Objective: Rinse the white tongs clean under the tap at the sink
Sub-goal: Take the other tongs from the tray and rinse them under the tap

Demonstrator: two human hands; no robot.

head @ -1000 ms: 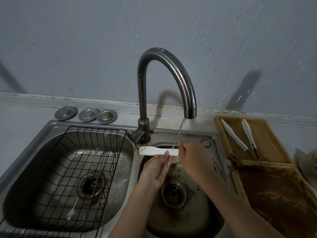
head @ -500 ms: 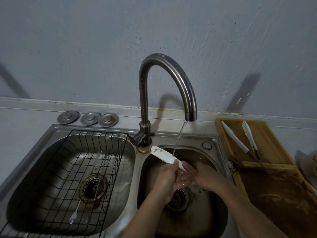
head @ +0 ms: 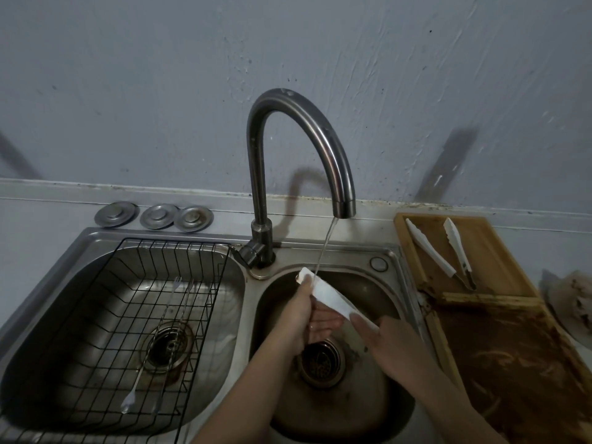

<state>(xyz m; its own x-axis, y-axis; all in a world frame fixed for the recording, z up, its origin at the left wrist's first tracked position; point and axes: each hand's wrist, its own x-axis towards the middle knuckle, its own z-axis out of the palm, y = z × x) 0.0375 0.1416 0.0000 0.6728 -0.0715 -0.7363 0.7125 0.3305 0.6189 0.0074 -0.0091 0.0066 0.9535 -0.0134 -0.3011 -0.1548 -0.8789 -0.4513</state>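
Note:
A flat white tongs piece (head: 330,298) slants over the right sink basin (head: 389,302), its upper left end under the thin stream of water (head: 323,251) falling from the curved steel tap (head: 307,149). My left hand (head: 301,318) grips it near the upper end, thumb on top and palm below. My right hand (head: 394,350) pinches its lower right end. Two more white tongs parts (head: 429,248) lie on the wooden board (head: 499,283) at the right.
A black wire rack (head: 166,261) sits in the left basin (head: 80,277) with long thin utensils (head: 166,341) on it. Three round metal plugs (head: 157,215) lie on the counter behind it. The right basin's drain strainer (head: 320,360) lies under my hands. A stained cloth (head: 570,302) lies at the far right.
The white piece has swung from level to slanting down to the right and now sits a little further right. My right hand has slid down to its lower end. Water keeps running.

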